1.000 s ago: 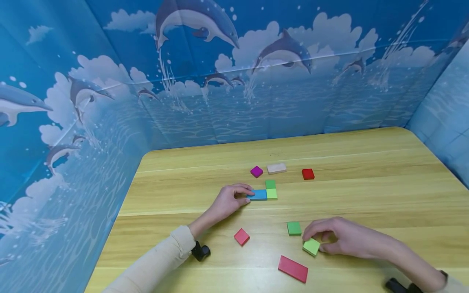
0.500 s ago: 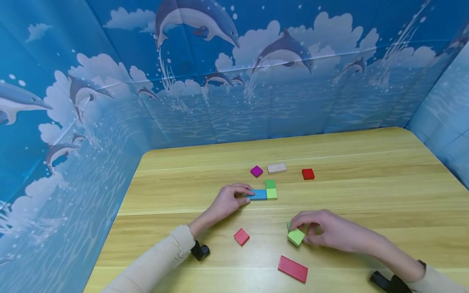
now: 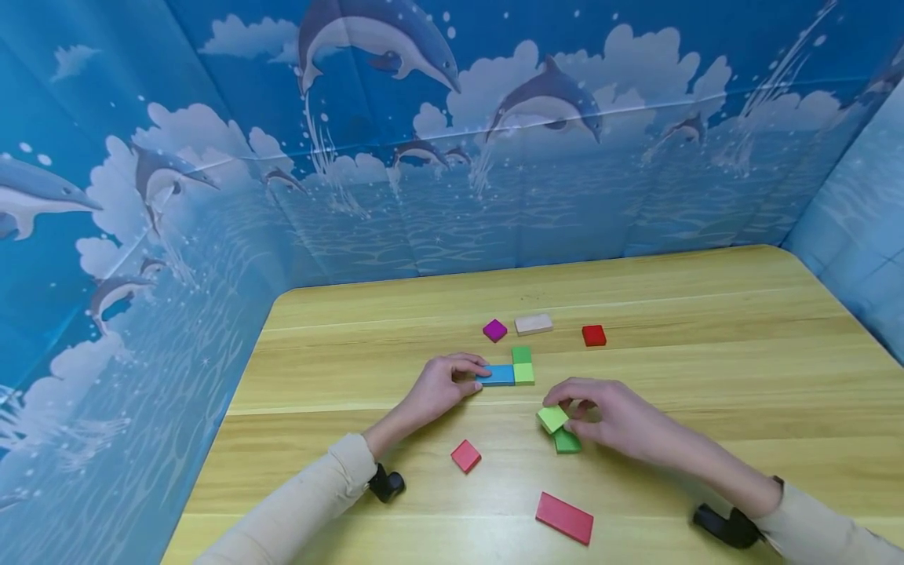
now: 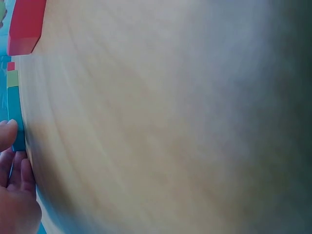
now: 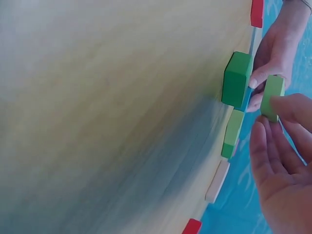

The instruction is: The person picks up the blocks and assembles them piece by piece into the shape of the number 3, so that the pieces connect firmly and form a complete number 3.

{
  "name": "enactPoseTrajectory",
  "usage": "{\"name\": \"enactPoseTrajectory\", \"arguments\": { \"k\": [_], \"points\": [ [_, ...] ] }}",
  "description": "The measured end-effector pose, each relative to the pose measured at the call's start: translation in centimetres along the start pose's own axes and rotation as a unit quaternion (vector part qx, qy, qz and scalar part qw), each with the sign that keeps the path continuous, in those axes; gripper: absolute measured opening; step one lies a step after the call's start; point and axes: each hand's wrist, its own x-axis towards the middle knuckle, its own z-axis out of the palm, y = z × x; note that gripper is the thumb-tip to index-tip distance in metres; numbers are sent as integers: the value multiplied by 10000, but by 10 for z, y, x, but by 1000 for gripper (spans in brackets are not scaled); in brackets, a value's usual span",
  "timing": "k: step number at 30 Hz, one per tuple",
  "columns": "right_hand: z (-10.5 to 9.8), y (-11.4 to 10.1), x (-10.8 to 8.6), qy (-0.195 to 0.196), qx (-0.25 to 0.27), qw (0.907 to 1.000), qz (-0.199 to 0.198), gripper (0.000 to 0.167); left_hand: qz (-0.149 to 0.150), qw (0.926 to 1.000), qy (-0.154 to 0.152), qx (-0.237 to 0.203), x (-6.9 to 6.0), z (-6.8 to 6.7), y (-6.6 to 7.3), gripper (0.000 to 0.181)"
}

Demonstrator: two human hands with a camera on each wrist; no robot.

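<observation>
With thumb and fingers, my left hand (image 3: pixel 439 384) holds the left end of a flat blue rectangular block (image 3: pixel 500 376) on the table. A light green square block (image 3: pixel 524 374) touches its right end, and a green square block (image 3: pixel 521 355) sits directly behind that one. Between thumb and fingertips, my right hand (image 3: pixel 616 413) pinches another light green square block (image 3: pixel 552 418); the right wrist view shows this block (image 5: pixel 271 97) raised off the table. Another green square block (image 3: pixel 567 442) lies just below it in the head view, partly covered by the held block.
Nearer me lie a pink-red square block (image 3: pixel 466 457) and a red rectangular block (image 3: pixel 565 519). Behind the joined blocks are a purple block (image 3: pixel 495 330), a pale pink block (image 3: pixel 533 324) and a red block (image 3: pixel 594 336). Dolphin-printed cloth (image 3: pixel 452 220) hangs beyond the wooden table (image 3: pixel 706 337).
My right hand has carried the light green block leftward and away from me, past the loose green block toward the joined blocks. The left hand keeps its place on the blue block.
</observation>
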Motion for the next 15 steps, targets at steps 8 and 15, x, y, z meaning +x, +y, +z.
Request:
{"name": "enactPoseTrajectory", "arguments": {
  "k": [8, 15],
  "points": [
    [-2, 4, 13, 48, -27, 9998, 189, 37, -105, 9999, 14, -10, 1, 0, 3, 22],
    [1, 6, 23, 143, -4, 9992, 373, 34, -82, 10000, 23, 13, 2, 1, 3, 21]
  ]
}}
